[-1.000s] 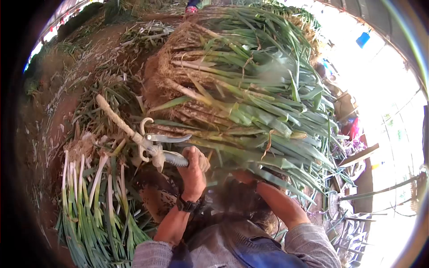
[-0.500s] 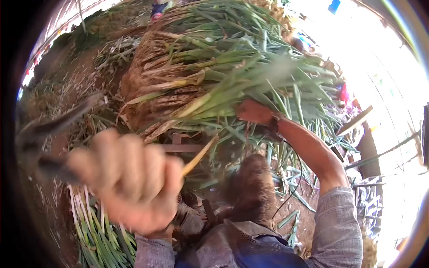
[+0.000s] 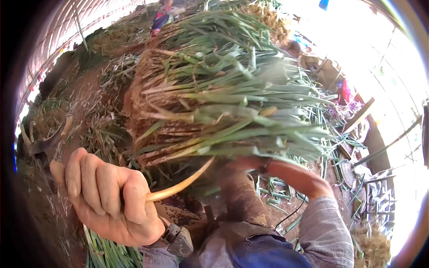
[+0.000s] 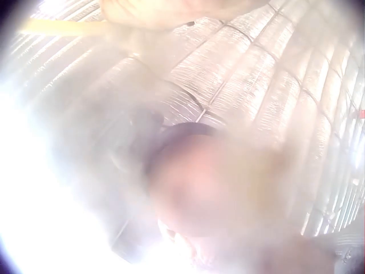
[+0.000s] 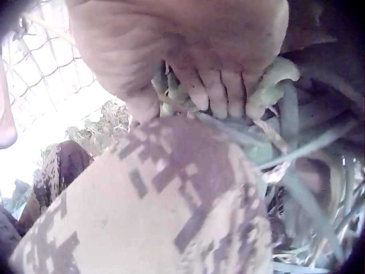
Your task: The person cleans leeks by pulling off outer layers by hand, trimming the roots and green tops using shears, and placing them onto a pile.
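Note:
In the head view, my left hand (image 3: 107, 196) is curled in a fist round the handle of a dark bladed tool (image 3: 47, 143), whose head sticks out at far left. A yellow leaf strip (image 3: 181, 185) sticks out by its thumb; the left wrist view shows the strip (image 4: 63, 27) beside the palm (image 4: 171, 11). My right hand (image 3: 241, 163) is blurred at the near edge of a big heap of leeks (image 3: 223, 98), roots to the left. Seen from the right wrist, the right hand (image 5: 188, 51) curls its fingers round green leaves (image 5: 274, 85), just above a camouflage-patterned knee (image 5: 171, 188).
Trimmed leeks (image 3: 111, 250) lie at lower left, below the left hand. Another person (image 3: 161, 17) is at the far end of the heap. Leaf scraps (image 3: 277, 192) litter the ground on the right, near a wooden board (image 3: 359, 115) and a thin cable (image 3: 292, 216).
The left hand with the tool has swung left and up from the lap, a yellow strip now showing beside it. The right hand reached onto the heap, then drew back to its near edge.

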Demonstrator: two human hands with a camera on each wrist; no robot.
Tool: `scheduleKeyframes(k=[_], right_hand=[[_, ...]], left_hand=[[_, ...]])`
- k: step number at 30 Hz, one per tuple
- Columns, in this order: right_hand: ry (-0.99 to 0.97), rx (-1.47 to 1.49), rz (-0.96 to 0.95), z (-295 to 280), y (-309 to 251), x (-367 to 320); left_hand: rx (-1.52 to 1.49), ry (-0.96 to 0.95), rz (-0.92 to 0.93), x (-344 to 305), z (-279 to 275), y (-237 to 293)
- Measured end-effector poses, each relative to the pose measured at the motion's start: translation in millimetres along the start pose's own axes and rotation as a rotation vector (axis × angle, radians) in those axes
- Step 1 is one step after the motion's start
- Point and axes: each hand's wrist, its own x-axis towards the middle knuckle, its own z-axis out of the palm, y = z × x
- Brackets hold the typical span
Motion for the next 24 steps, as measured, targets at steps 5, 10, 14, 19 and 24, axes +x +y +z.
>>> scheduleKeyframes(k=[5,10,14,19,24], right_hand=[[0.306,-0.079,-0.150,28,1,2],[0.504,-0.038,-0.036,16,-29,15],[0.600,0.009,0.038,32,-22,27],[0.629,-0.584,-0.096,61,23,0],[0.506,-0.094,0.017,51,20,-46]], left_hand=[[-0.002,-0.130,-0.121,20,19,-31],[0.131,-0.136,-0.190,9,41,-32],[0.295,-0.241,-0.142,6,56,-19],[1.580,0.028,0.571,1,52,45],[0.321,-0.181,-0.074,43,-29,96]])
